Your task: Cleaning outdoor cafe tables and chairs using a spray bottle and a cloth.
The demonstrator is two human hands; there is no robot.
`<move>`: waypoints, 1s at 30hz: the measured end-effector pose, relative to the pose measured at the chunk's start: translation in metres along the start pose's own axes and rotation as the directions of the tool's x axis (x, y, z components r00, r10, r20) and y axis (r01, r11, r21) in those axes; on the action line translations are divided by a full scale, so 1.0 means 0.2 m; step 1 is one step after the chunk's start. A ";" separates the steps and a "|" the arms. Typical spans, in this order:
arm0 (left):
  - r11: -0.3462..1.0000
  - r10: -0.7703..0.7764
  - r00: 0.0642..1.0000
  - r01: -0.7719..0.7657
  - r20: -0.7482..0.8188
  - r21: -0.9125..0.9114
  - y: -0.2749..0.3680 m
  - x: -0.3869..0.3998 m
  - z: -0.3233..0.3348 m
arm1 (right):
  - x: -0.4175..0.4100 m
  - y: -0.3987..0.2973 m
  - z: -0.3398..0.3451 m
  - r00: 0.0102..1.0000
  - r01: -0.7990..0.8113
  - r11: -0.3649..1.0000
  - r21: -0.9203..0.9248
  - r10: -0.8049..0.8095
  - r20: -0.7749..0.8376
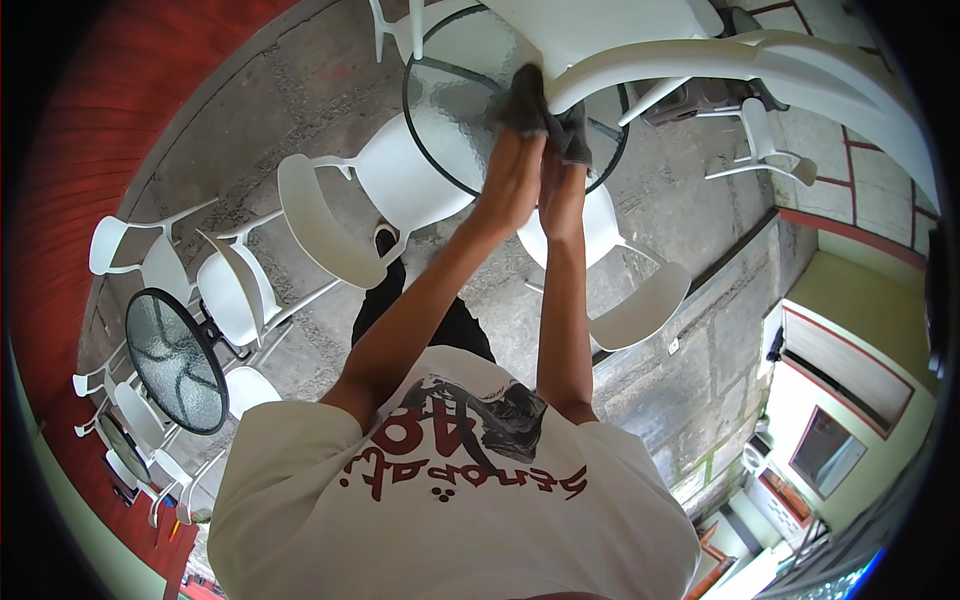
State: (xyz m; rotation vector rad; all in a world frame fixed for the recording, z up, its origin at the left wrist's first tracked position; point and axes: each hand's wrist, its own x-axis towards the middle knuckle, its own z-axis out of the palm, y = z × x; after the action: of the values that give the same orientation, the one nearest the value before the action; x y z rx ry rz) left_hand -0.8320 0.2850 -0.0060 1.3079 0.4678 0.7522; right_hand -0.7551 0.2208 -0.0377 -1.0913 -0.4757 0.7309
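Note:
My left hand (511,176) and my right hand (561,196) are close together, reaching out over a round glass-topped table (442,90) with a dark rim. Both hold a dark grey cloth (529,101), which covers most of my fingers. The cloth lies against the near end of a curved white plastic chair part (652,64). This chair is raised at the table, its pale seat (600,26) beyond the cloth. Whether the chair rests on the glass, I cannot tell.
White chairs stand near the table, one left (412,172) and one right (637,307). Further left is another round glass table (176,360) among several chairs. A red wall-like surface (150,112) curves along the left. A concrete floor (480,322) lies below.

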 end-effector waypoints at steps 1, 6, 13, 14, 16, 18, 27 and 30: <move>0.998 0.001 1.000 -0.002 0.015 0.066 0.00 -0.03 0.00 | 0.01 0.00 0.01 0.998 -0.067 0.994 0.086 0.065 0.024; 0.994 -0.111 0.994 0.112 -0.020 0.018 -0.04 0.07 -0.02 | -0.04 -0.02 0.08 0.989 0.147 0.972 -0.184 -0.141 0.046; 0.994 -0.080 0.991 0.087 -0.104 0.067 -0.05 -0.03 0.05 | -0.03 0.03 -0.04 0.985 -0.163 0.891 -0.423 0.168 -0.025; 0.996 -0.016 0.997 0.023 -0.076 0.090 -0.05 -0.04 0.05 | -0.02 0.05 -0.05 0.999 -0.013 0.905 -0.426 0.030 0.033; 0.999 0.017 0.999 -0.016 -0.038 0.032 -0.05 -0.02 0.04 | -0.04 0.07 -0.08 0.997 -0.065 0.995 -0.075 0.067 0.026; 0.988 -0.143 0.990 0.142 -0.018 -0.064 -0.07 0.05 0.01 | -0.10 0.09 -0.09 0.996 -0.091 0.990 -0.109 0.087 -0.035; 0.997 0.073 0.997 -0.071 -0.039 0.040 0.01 -0.08 0.03 | -0.07 0.00 -0.04 0.997 0.074 0.997 0.018 -0.075 0.010; 0.941 0.338 0.940 -0.336 -0.050 0.046 0.09 0.02 0.04 | -0.04 -0.15 0.02 0.965 0.257 0.966 0.001 -0.257 0.056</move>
State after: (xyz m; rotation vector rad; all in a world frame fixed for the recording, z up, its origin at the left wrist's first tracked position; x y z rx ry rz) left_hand -0.8292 0.2837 0.0141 1.4227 0.3057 1.0732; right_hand -0.7544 0.2083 -0.0090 -0.9937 -0.6547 0.5322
